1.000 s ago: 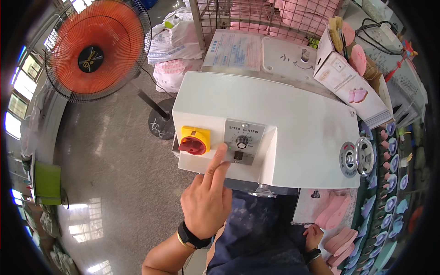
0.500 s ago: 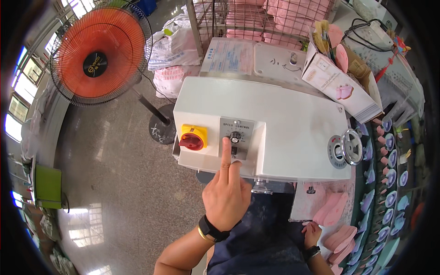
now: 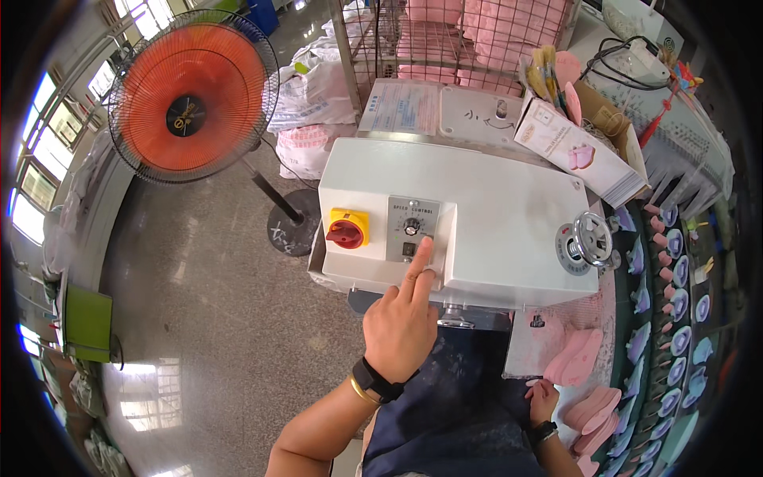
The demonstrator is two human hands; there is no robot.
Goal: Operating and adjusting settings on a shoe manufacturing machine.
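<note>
My left hand (image 3: 401, 332) is held over the front of a white machine (image 3: 509, 211). Its index finger stretches to the lower right corner of a grey speed panel (image 3: 401, 241), beside a black knob (image 3: 412, 226); whether the fingertip touches is hard to tell. Nothing is in this hand. To the panel's left sits a red rotary switch (image 3: 345, 233) on a yellow plate. My right hand (image 3: 543, 400) stays low by the machine's plate, fingers curled; what they hold, if anything, is hidden. Near it lie pink shoe soles (image 3: 575, 358) and a stack of more soles (image 3: 592, 409).
A chrome handwheel (image 3: 592, 238) sticks out at the machine's right end. An orange stand fan (image 3: 230, 79) stands at the left. Behind are white sacks (image 3: 306, 147) and a wire cage (image 3: 477, 36) of pink pieces. An open carton (image 3: 576, 159) holds brushes. Racks of lilac pieces (image 3: 675, 306) line the right.
My left index finger has shifted from beside the knob to the right, onto the panel's lower right corner. The whole view has swung slightly. My right hand remains by the soles.
</note>
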